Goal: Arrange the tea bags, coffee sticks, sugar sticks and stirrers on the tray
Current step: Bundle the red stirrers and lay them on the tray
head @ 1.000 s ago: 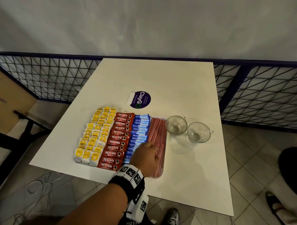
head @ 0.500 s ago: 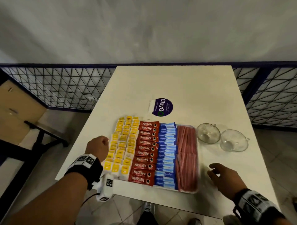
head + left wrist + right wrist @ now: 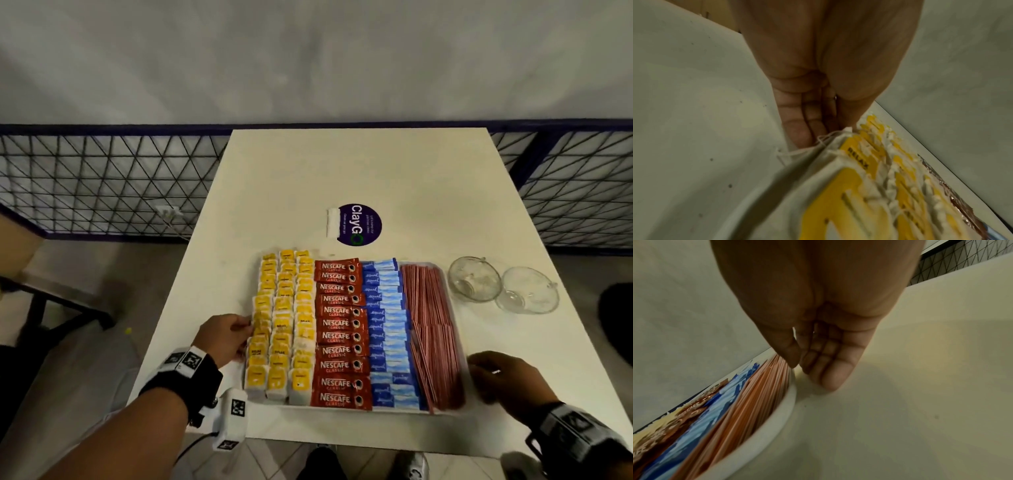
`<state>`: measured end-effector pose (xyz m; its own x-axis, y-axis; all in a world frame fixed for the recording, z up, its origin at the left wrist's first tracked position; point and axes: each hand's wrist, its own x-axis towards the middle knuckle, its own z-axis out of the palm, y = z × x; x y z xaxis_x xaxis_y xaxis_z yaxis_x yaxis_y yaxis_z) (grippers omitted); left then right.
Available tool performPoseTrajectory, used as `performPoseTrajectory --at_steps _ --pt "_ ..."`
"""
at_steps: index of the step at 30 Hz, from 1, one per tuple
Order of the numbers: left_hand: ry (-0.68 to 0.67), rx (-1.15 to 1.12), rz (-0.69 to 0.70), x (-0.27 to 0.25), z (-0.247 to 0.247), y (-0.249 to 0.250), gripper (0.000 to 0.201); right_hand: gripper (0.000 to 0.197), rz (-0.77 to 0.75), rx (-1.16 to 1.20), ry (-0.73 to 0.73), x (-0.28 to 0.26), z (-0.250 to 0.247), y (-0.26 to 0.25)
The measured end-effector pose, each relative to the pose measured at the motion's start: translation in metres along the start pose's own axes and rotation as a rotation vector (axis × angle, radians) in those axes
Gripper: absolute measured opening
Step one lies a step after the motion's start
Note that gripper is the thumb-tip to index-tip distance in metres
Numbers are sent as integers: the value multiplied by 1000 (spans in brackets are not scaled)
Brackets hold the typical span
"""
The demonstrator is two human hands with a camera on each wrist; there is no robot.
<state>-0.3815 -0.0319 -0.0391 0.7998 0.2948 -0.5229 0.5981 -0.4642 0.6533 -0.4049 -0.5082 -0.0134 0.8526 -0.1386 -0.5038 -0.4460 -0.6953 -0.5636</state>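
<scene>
A white tray [image 3: 774, 421] lies on the white table [image 3: 342, 171]. It holds, from left to right, rows of yellow tea bags [image 3: 282, 325], red coffee sticks [image 3: 339, 335], blue sugar sticks [image 3: 387, 335] and red stirrers [image 3: 431, 329]. My left hand [image 3: 236, 337] is at the tray's left side, fingers straight along the outer tea bags [image 3: 869, 186], thumb over them. At the tray's right rim is my right hand [image 3: 486, 373]. Its straight fingers [image 3: 830, 374] touch the table beside the rim, and its thumb is over the stirrers [image 3: 748, 402]. Neither hand holds anything.
Two empty glass cups [image 3: 474, 284] [image 3: 527, 294] stand right of the tray. A purple round sticker [image 3: 358, 224] lies on the table behind it. A dark mesh fence [image 3: 102, 185] runs along the back. The tray sits close to the table's front edge [image 3: 342, 442].
One second ago my left hand rested on the sticks in the tray. It has moved to the tray's left side, and my right hand has come in to the right rim.
</scene>
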Motion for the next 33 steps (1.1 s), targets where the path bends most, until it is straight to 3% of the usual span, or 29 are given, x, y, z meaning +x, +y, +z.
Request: performPoseTrajectory --at_steps 5,11,20,28,33 --pt "-2 29 16 3 1 1 14 10 -18 -41 -25 1 3 -6" --pt "64 285 101 1 1 8 15 13 -30 -125 -6 2 7 -14" --pt "97 193 94 5 -12 6 7 26 -49 -228 17 5 12 -36" --pt "133 193 182 29 -49 23 5 16 -51 -209 59 13 13 -73" --pt "155 182 247 53 -80 65 9 12 -123 -196 95 31 -2 -110"
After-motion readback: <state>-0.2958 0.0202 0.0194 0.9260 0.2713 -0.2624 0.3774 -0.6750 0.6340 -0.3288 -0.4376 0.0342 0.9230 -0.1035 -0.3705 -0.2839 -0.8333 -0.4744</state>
